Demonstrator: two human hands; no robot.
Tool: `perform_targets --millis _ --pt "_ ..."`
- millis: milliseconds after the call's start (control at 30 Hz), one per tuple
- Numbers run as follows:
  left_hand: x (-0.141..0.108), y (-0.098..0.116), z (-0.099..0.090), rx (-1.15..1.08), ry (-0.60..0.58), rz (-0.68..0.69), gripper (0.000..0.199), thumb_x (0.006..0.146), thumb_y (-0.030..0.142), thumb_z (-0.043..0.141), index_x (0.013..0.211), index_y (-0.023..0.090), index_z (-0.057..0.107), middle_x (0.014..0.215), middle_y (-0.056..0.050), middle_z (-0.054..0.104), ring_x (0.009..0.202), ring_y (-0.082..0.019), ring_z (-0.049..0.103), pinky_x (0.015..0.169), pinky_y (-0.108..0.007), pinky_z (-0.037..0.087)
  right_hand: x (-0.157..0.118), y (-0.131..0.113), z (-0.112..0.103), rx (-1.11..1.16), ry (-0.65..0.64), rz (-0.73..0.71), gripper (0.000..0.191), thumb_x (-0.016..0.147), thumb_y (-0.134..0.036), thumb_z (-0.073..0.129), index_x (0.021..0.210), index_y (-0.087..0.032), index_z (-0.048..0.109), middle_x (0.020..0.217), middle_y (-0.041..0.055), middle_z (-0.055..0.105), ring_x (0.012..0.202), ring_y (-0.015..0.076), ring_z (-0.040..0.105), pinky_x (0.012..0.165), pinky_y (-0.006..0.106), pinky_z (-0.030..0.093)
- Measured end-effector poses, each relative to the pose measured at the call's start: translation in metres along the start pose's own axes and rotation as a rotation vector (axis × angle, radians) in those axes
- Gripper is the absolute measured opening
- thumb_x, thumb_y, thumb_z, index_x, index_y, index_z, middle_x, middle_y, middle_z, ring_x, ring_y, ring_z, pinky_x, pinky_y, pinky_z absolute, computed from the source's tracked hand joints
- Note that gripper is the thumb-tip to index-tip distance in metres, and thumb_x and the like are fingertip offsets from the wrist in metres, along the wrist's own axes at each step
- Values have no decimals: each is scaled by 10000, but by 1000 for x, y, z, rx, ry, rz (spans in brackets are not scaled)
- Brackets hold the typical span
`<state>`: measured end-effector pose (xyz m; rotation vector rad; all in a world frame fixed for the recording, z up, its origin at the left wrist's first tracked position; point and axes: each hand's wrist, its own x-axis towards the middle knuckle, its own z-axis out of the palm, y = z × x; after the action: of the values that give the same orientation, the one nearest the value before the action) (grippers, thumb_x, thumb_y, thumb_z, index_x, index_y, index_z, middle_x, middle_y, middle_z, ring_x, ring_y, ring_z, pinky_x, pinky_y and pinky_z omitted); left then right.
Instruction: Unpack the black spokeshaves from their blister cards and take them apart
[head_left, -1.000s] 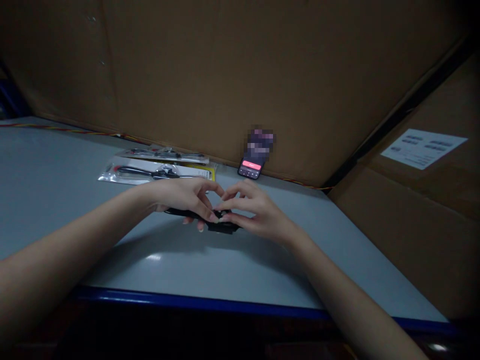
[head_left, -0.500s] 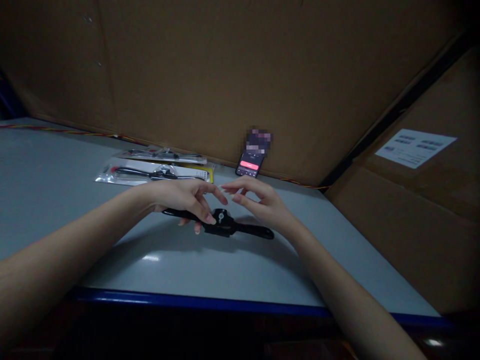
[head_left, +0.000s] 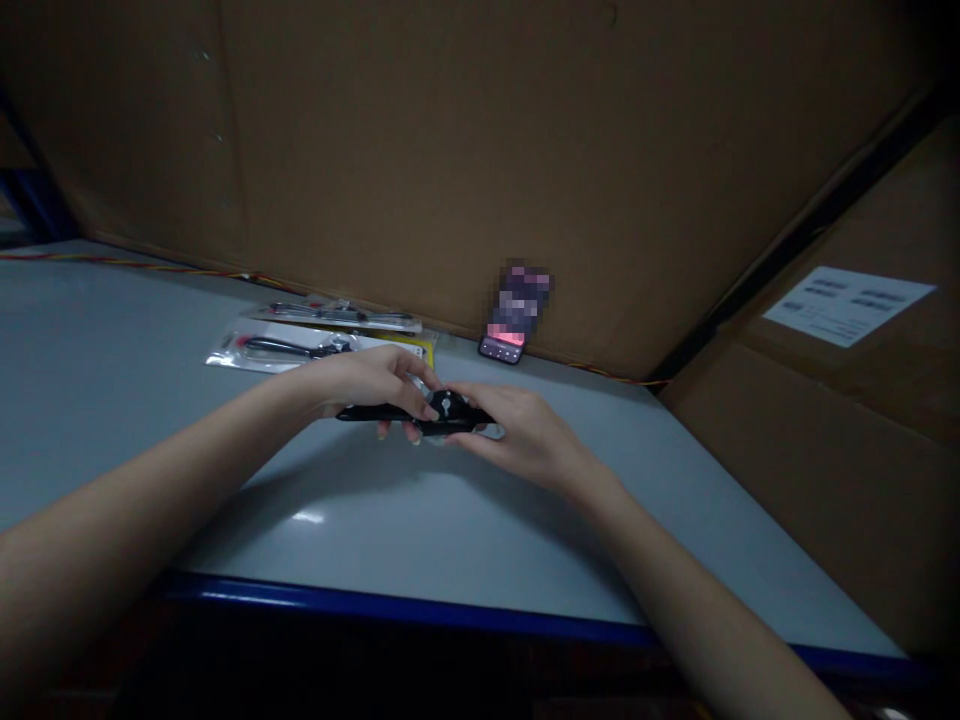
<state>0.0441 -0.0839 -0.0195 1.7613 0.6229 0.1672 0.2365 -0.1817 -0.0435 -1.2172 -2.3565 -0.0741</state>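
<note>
A black spokeshave [head_left: 444, 408] with a silvery adjusting screw at its middle is held just over the grey tabletop [head_left: 420, 520], lying roughly crosswise. My left hand [head_left: 379, 380] is closed round its left side, thumb on the body near the screw and fingertips showing beneath. On the other side, my right hand [head_left: 529, 425] grips the right handle and body edge, thumb below and fingers on top. Most of the right handle is hidden by that hand. Behind my left wrist lies a clear-plastic pack [head_left: 281, 345] with a similar black tool inside.
Farther back lies a second such pack [head_left: 345, 317]. A lit phone [head_left: 501, 347] leans against the cardboard wall [head_left: 420, 160]. Red and yellow wires [head_left: 150, 264] run along the table's back. A labelled cardboard panel [head_left: 832, 420] stands at right. The front edge [head_left: 405, 605] is blue.
My right hand has come down from above the spokeshave and closed on its right side. The tool has been raised slightly and turned. My left hand keeps its hold.
</note>
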Motion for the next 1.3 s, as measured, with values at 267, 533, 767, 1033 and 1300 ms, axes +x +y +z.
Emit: perform_targets --millis 267,533,767,1033,1300 --pt "-1 1 1 9 -8 5 384 663 334 727 980 157 604 804 -62 710 613 -153 662 404 -175 430 -1 0 0 4 26 -18 487 810 -307 587 1263 -173 470 1123 81 646 976 194 611 820 331 483" --pt "1 -3 -1 2 -39 54 371 674 262 717 1007 151 595 779 -54 707 591 -141 658 411 -167 429 -1 -2 -2 3 31 -12 461 811 -298 584 1246 -179 485 1087 82 661 928 190 625 788 322 488" --pt "2 -3 1 -1 1 20 387 657 245 723 1013 150 605 719 -34 692 582 -143 651 402 -174 421 0 1 1 -28 52 -34 482 799 -308 595 1253 -195 479 1097 76 660 951 186 623 800 328 487" --pt "2 -2 2 -23 21 -14 316 639 245 724 920 142 623 701 -36 683 581 -143 641 437 -195 432 -1 0 5 -79 109 8 457 786 -358 609 1197 -178 520 1069 87 665 884 194 630 747 319 487" --pt "0 1 3 -19 -37 -34 166 678 239 689 793 120 673 709 -51 681 586 -122 621 483 -191 453 -2 0 4 -85 117 -9 429 791 -370 608 1160 -161 542 1031 72 675 848 181 625 712 304 489"
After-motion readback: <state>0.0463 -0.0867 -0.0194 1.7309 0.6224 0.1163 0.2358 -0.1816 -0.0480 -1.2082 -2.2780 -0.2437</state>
